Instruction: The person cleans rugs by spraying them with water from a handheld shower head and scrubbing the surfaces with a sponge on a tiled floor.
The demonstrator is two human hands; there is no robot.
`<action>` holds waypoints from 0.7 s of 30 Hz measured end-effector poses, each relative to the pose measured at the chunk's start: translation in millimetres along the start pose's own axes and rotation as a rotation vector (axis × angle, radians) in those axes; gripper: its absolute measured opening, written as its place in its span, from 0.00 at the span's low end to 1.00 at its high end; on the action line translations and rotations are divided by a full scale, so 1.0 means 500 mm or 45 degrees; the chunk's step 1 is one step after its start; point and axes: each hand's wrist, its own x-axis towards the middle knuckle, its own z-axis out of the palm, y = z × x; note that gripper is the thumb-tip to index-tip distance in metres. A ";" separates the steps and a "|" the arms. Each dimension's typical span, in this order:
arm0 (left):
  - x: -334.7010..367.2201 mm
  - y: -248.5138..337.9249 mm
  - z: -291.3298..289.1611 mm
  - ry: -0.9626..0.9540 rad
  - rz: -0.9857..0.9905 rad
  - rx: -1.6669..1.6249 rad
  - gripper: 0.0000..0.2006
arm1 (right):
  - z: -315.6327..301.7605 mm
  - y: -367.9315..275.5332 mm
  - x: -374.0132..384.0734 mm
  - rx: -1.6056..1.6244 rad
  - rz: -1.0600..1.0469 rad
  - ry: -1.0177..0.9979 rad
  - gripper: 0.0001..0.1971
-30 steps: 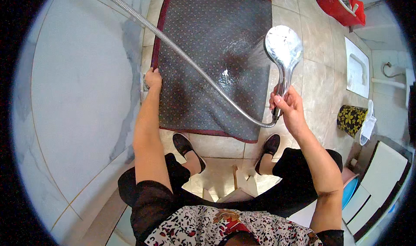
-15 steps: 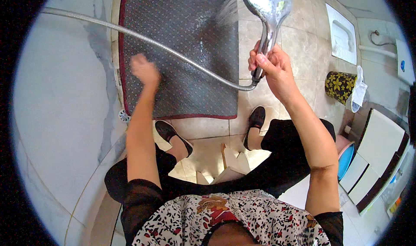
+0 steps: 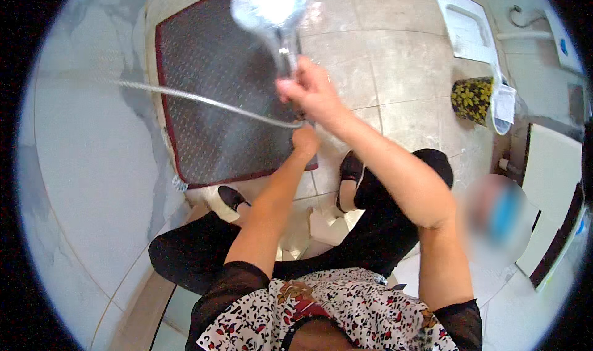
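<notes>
My right hand (image 3: 315,91) is wrapped round the handle of a chrome shower head (image 3: 270,8), held up over the mat. A silvery metal hose (image 3: 210,104) runs from the handle's base to the left wall. Just below that base, my left hand (image 3: 305,139) is closed, by the hose end and over the mat's right edge. What its fingers hold, hose or mat edge, is hidden. Beneath both hands, a dark grey patterned mat (image 3: 210,60) with a maroon border lies on the tiled floor. The shower head and both hands are slightly blurred.
Right of the mat are beige floor tiles (image 3: 401,73), a white squat toilet (image 3: 460,23) and a black bin with yellow flowers (image 3: 471,101). A marbled wall (image 3: 86,165) bounds the left side. My dark shoes (image 3: 351,169) stand at the mat's near edge, beside a small whitish stool (image 3: 327,230).
My right hand has swung left with the shower head. My left hand has moved right from the mat's left part to beside the hose end. The view has shifted slightly.
</notes>
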 end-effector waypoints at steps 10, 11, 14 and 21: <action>0.072 0.281 -0.193 -0.051 0.121 -0.326 0.30 | -0.113 -0.016 -0.029 0.107 -0.021 0.118 0.07; 0.079 0.289 -0.222 -0.122 0.073 -0.266 0.31 | -0.106 -0.033 -0.026 0.085 -0.004 0.121 0.07; 0.091 0.330 -0.256 -0.319 0.010 -0.185 0.31 | -0.121 -0.003 -0.026 0.039 -0.026 0.149 0.07; 0.066 0.319 -0.201 -0.147 0.318 -0.432 0.26 | -0.153 -0.006 -0.039 -0.076 -0.016 0.158 0.06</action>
